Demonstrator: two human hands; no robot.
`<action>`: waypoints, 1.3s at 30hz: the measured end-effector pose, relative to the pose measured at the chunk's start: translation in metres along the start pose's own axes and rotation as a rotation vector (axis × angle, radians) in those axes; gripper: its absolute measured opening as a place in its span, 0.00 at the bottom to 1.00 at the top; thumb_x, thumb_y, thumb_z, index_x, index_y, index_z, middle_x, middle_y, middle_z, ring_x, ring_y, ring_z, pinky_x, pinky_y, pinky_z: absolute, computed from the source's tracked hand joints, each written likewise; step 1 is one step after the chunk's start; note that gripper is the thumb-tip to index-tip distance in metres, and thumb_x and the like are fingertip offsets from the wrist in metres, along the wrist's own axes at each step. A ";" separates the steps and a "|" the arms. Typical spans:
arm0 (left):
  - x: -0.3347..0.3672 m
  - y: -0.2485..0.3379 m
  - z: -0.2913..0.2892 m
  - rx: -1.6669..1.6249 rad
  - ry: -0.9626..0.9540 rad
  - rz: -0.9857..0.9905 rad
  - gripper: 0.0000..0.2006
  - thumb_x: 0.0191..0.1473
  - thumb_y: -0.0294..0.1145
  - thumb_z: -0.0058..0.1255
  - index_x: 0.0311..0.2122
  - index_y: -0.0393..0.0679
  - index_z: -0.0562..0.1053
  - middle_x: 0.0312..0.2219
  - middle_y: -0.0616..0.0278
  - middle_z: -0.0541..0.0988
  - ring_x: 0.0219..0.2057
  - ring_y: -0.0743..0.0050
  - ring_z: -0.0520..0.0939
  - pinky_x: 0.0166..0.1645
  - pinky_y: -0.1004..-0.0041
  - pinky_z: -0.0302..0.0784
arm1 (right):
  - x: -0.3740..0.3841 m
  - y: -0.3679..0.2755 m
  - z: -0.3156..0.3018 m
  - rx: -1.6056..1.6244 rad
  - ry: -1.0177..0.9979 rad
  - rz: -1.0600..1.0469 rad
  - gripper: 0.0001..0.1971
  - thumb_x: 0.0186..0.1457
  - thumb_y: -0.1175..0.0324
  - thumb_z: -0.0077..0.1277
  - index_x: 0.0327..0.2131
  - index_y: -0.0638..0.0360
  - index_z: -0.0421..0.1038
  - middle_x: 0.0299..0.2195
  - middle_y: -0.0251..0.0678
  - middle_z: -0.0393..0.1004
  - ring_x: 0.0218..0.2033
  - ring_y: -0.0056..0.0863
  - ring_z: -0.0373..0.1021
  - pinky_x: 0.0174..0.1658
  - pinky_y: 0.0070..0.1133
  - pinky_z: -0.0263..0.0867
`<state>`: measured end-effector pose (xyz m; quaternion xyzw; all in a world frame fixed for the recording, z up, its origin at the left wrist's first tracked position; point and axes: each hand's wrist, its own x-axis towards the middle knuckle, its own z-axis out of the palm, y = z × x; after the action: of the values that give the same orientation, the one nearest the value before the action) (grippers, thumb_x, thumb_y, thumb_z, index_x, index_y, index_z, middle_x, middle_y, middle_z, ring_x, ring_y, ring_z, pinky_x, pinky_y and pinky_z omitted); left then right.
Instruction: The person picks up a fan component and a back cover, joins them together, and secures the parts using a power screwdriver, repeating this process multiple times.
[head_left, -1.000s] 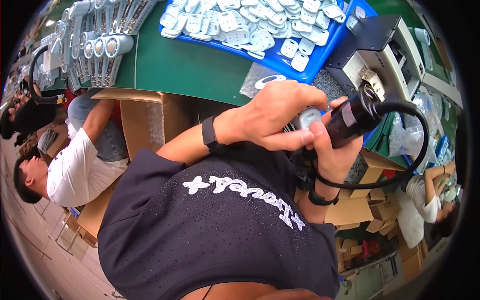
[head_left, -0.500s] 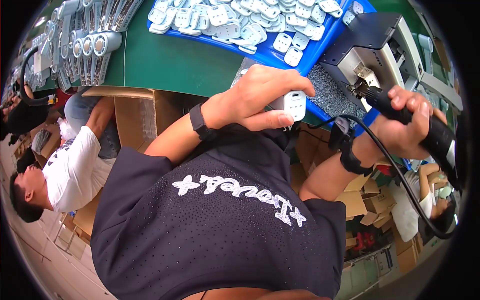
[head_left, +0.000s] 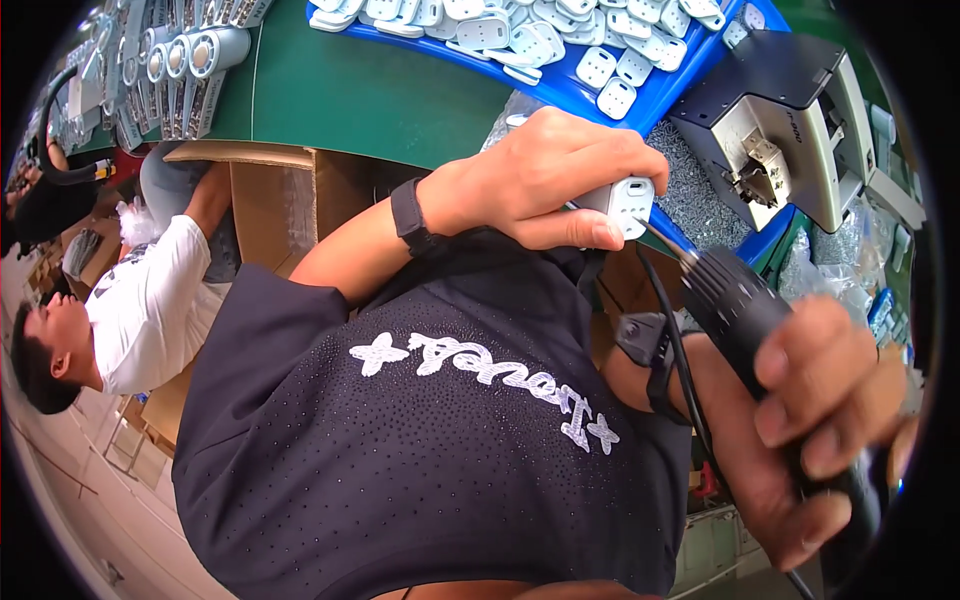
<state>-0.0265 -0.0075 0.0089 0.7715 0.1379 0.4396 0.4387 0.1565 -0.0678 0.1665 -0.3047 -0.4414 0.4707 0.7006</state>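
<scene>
My left hand grips a pale plastic housing between thumb and fingers, its end face with small holes turned to the right. Wrapped in my right hand is a black corded electric screwdriver. Its metal bit points up and left, and the tip meets the holed end face of the housing. Whether a screw sits under the tip is too small to make out. A black cord hangs beside my right wrist.
A blue tray of flat pale plates and loose screws lies beyond my hands. To its right stands a screw feeder. Handheld fans lie on the green table at far left. A person sits at left.
My right hand has brought the screwdriver from beside the screw feeder down and toward the housing, its bit now at the end face. My left hand keeps its hold, shifted slightly right in view.
</scene>
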 end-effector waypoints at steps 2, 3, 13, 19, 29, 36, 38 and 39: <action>0.000 0.003 -0.001 -0.005 -0.010 0.001 0.29 0.59 0.57 0.43 0.45 0.34 0.70 0.33 0.52 0.78 0.29 0.55 0.81 0.32 0.66 0.76 | 0.001 0.001 0.002 0.032 -0.062 0.010 0.22 0.47 0.58 0.61 0.43 0.52 0.64 0.27 0.25 0.65 0.22 0.19 0.62 0.33 0.26 0.57; -0.001 0.003 -0.002 -0.007 -0.015 0.002 0.29 0.59 0.56 0.44 0.45 0.34 0.70 0.33 0.52 0.78 0.29 0.56 0.81 0.32 0.67 0.76 | 0.002 0.002 0.003 0.047 -0.093 0.015 0.23 0.47 0.57 0.62 0.44 0.51 0.64 0.28 0.25 0.65 0.22 0.18 0.62 0.33 0.26 0.56; -0.004 0.003 0.001 0.004 0.012 0.026 0.26 0.59 0.52 0.46 0.45 0.33 0.70 0.33 0.53 0.79 0.29 0.57 0.82 0.31 0.67 0.77 | 0.000 0.001 0.008 0.036 -0.169 -0.089 0.23 0.46 0.57 0.62 0.44 0.52 0.64 0.28 0.25 0.65 0.22 0.18 0.62 0.33 0.25 0.57; -0.006 0.002 0.003 -0.005 0.073 0.019 0.22 0.57 0.51 0.51 0.45 0.40 0.71 0.32 0.59 0.78 0.28 0.59 0.80 0.30 0.68 0.74 | 0.002 0.003 0.005 0.115 -0.194 -0.091 0.22 0.47 0.58 0.61 0.44 0.52 0.65 0.28 0.26 0.65 0.21 0.18 0.61 0.33 0.25 0.57; -0.003 0.003 -0.001 0.005 -0.034 0.011 0.27 0.59 0.54 0.46 0.45 0.34 0.71 0.32 0.53 0.79 0.28 0.57 0.82 0.30 0.67 0.77 | -0.004 0.020 0.015 0.051 -0.121 -0.082 0.21 0.47 0.59 0.59 0.43 0.52 0.66 0.28 0.26 0.64 0.21 0.19 0.61 0.33 0.26 0.57; -0.001 0.000 -0.001 0.007 -0.043 -0.003 0.28 0.58 0.54 0.47 0.45 0.34 0.71 0.33 0.53 0.79 0.29 0.56 0.82 0.32 0.68 0.77 | -0.012 0.009 0.014 -0.169 0.008 -0.141 0.17 0.48 0.60 0.56 0.41 0.53 0.68 0.27 0.27 0.64 0.21 0.21 0.61 0.33 0.27 0.59; -0.001 0.000 -0.002 0.006 0.035 0.001 0.24 0.56 0.52 0.51 0.45 0.39 0.72 0.32 0.57 0.78 0.30 0.58 0.81 0.31 0.67 0.76 | 0.004 0.006 -0.007 -0.319 0.197 -0.205 0.13 0.47 0.63 0.54 0.36 0.58 0.69 0.24 0.29 0.65 0.20 0.22 0.61 0.32 0.29 0.61; 0.000 0.001 -0.001 -0.001 0.070 0.005 0.22 0.55 0.51 0.53 0.45 0.42 0.72 0.31 0.59 0.78 0.30 0.59 0.81 0.31 0.67 0.75 | 0.020 0.016 -0.049 -0.491 0.177 -0.324 0.12 0.50 0.67 0.52 0.38 0.59 0.69 0.23 0.33 0.66 0.18 0.25 0.62 0.28 0.27 0.62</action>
<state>-0.0274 -0.0074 0.0099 0.7558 0.1511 0.4678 0.4327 0.1977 -0.0440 0.1388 -0.4302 -0.5219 0.2037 0.7079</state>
